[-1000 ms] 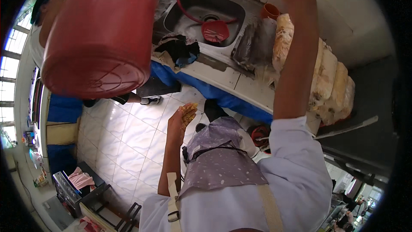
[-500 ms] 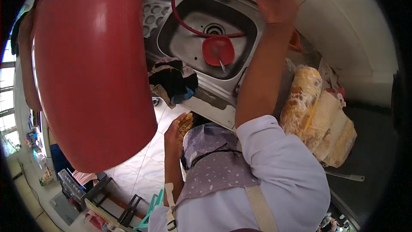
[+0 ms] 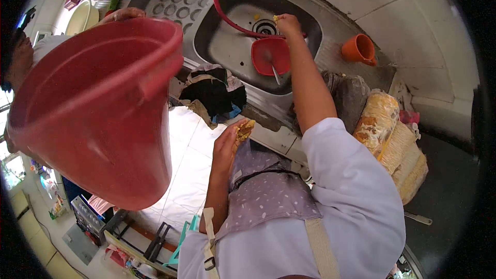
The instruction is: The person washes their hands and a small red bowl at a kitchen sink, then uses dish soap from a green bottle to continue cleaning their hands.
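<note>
My left hand point(image 3: 226, 144) is in front of my apron, away from the counter. Its fingers are loosely apart, and wet yellow food residue point(image 3: 244, 130) coats the fingers and palm. Over the steel sink point(image 3: 217, 39) my right hand point(image 3: 289, 25) is closed, with a yellow bit at the fingertips; whatever it encloses is hidden. Below that hand, a red bowl point(image 3: 262, 51) with a spoon point(image 3: 276, 75) in it sits in the basin beside the drain point(image 3: 264, 27). A red hose point(image 3: 227, 18) runs into the basin.
Another person's hand point(image 3: 124, 14) grips a large red tub point(image 3: 103, 129) at left. Crumpled dark cloths point(image 3: 212, 93) lie on the sink's front edge. Right of the sink are an orange mug point(image 3: 357, 49), a grey plastic bag point(image 3: 347, 98) and plastic-wrapped yellowish packs point(image 3: 381, 119).
My right hand has come down from the wall side to above the sink and closed. My left hand has risen slightly rightward. The red tub has tilted, showing its open top.
</note>
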Demonstrator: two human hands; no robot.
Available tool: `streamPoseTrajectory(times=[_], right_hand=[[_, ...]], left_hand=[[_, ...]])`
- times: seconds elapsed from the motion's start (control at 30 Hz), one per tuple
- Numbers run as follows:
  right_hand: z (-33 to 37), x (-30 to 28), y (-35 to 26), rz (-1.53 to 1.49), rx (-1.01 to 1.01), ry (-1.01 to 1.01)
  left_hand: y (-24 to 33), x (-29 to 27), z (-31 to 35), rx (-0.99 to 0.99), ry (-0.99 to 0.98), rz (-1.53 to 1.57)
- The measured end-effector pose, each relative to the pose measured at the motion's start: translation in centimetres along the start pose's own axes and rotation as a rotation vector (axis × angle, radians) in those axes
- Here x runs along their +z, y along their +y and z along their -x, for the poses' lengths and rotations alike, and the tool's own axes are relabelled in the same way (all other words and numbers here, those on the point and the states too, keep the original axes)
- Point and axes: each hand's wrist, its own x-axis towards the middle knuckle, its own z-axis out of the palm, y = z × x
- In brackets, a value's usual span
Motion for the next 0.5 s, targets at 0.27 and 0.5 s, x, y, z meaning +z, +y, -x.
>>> streamPoseTrajectory(times=[0.27,0.5], right_hand=[[0.4,1.8,4.8,-0.138,0.221,-0.276],[1.2,4.1,8.1,0.021,0.163,-0.177]], left_hand=[[-0.3,0.9,-1.5,-0.025,0.038,-0.050],[-1.0,0.5,-1.5,-0.062,0.076,0.055]])
